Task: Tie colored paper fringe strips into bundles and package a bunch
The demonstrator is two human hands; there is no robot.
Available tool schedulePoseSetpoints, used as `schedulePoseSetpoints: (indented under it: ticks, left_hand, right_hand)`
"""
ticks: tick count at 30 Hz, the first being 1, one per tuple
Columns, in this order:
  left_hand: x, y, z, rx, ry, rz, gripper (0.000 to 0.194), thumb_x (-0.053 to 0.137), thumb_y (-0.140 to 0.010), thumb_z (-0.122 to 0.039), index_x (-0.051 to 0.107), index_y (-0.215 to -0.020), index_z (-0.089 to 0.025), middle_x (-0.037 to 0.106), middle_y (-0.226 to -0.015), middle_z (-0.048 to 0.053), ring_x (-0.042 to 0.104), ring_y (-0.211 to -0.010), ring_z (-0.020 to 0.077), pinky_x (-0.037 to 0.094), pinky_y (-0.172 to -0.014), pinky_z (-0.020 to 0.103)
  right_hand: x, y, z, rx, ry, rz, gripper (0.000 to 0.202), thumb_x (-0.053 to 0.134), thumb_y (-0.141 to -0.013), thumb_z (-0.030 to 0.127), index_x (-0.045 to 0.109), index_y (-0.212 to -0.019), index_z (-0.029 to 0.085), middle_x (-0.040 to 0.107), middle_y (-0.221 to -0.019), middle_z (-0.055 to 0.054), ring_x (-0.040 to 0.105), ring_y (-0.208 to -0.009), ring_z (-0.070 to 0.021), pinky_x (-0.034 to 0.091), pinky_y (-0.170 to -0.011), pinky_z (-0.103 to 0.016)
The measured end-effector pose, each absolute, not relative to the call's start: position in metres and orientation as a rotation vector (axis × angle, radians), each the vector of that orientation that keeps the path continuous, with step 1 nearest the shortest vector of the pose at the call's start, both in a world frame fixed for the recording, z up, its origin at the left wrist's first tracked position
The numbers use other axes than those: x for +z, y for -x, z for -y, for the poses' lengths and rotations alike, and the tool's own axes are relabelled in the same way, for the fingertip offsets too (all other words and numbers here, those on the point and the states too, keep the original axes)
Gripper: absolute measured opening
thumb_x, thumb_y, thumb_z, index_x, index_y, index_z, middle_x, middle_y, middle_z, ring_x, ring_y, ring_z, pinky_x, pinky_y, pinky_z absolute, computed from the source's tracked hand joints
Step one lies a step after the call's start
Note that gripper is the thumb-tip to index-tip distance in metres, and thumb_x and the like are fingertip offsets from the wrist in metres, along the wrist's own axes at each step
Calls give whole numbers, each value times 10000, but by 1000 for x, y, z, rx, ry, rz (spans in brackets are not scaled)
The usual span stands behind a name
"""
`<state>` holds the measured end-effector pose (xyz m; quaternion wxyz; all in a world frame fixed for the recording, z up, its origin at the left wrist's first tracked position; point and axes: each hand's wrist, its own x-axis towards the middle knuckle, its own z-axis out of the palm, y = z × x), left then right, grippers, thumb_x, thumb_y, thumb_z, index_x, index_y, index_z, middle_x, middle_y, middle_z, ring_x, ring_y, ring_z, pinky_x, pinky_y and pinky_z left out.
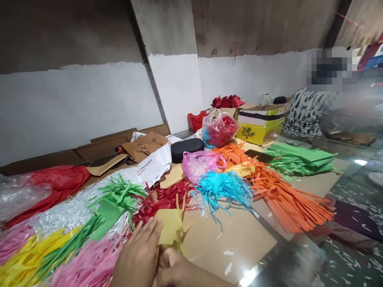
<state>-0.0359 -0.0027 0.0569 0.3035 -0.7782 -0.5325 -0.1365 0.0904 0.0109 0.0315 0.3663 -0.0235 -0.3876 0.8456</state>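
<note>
A piece of yellow paper (167, 225) with cut fringe strips along its right side is between my hands at the bottom middle. My left hand (137, 251) lies along its left edge, fingers close together, thumb hidden. Just below the paper, my right hand (176, 267) is closed on its lower edge, against my left hand. Dark red paper strips (170, 195) lie behind the yellow piece. To the right is a bunch of blue fringed paper (224, 189), and green fringed paper (112, 211) lies to the left.
Brown cardboard (230, 239) covers the work surface. Orange fringed paper (287, 199) and a green stack (305, 155) lie right. A pink plastic bag (199, 163), black case (187, 149) and yellow box (260, 129) stand behind. Pink strips (89, 265) lie left. A person (308, 111) sits far right.
</note>
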Motion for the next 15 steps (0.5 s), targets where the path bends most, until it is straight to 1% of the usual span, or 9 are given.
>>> schedulePoseSetpoints:
  ticks: [1, 2, 5, 7, 9, 11, 12, 13, 15]
  left_hand:
    - [54, 39, 4, -328, 2032, 1301, 494, 381, -786, -88, 698, -1164, -112, 708, -1228, 163, 693, -1096, 302, 551, -949, 490]
    - [48, 41, 4, -301, 2010, 1230, 486, 391, -783, -92, 693, -1163, -113, 712, -1223, 159, 697, -1087, 301, 565, -926, 478]
    - [15, 37, -1, -236, 2024, 1071, 476, 416, -793, -98, 669, -1197, -111, 717, -1223, 140, 706, -1074, 270, 605, -861, 389]
    - [-15, 25, -2, -198, 2099, 1108, 514, 396, -792, -41, 657, -1229, -115, 701, -1256, 125, 691, -1115, 248, 600, -896, 362]
    - [-40, 5, 1, -167, 2187, 1306, 559, 359, -787, 35, 674, -1215, -139, 698, -1262, 111, 672, -1154, 231, 570, -967, 364]
    - [-55, -17, 5, -155, 2239, 1489, 574, 339, -794, 74, 704, -1172, -159, 719, -1225, 105, 680, -1139, 210, 546, -997, 341]
    - [-57, -27, 6, -157, 2252, 1549, 572, 338, -799, 81, 714, -1155, -165, 728, -1205, 104, 688, -1121, 200, 539, -1000, 322]
    - [-58, -35, 7, -160, 2262, 1598, 572, 340, -802, 84, 717, -1152, -166, 732, -1197, 104, 693, -1112, 195, 535, -1000, 310]
    - [-54, -45, 7, -166, 2288, 1686, 578, 341, -793, 93, 714, -1158, -155, 732, -1197, 105, 693, -1110, 197, 526, -1005, 310]
  right_hand:
    - [33, -92, -9, 2171, 30, 904, 742, 892, -391, 343, 619, -1062, 180, 688, -974, -81, 638, -1054, -321, 504, -900, -432]
    - [34, -96, -9, 2134, 28, 807, 729, 886, -412, 366, 624, -1066, 180, 693, -985, -91, 641, -1050, -323, 512, -891, -433]
    - [26, -134, -18, 1989, 176, 649, 648, 827, -534, 373, 613, -1117, 189, 704, -1035, -110, 662, -1015, -305, 529, -872, -433]
    - [18, -177, -33, 1879, 394, 703, 607, 790, -599, 371, 601, -1147, 191, 710, -1026, -112, 677, -976, -298, 538, -854, -440]
    - [14, -224, -52, 1616, 707, 808, 556, 729, -696, 429, 592, -1178, 189, 705, -1031, -116, 674, -980, -298, 539, -860, -451]
    - [12, -262, -65, 1156, 1032, 949, 502, 612, -797, 504, 591, -1185, 187, 689, -1051, -128, 660, -1002, -315, 533, -870, -486]
    - [12, -274, -68, 917, 1137, 1059, 491, 557, -838, 513, 584, -1210, 193, 672, -1113, -138, 638, -1062, -322, 508, -919, -512]
    - [10, -279, -66, 729, 1189, 1212, 490, 544, -853, 507, 577, -1230, 196, 654, -1176, -150, 608, -1128, -331, 464, -981, -542]
    - [2, -273, -55, 616, 1113, 1554, 501, 645, -796, 452, 592, -1233, 211, 625, -1276, -148, 542, -1240, -338, 308, -1126, -564]
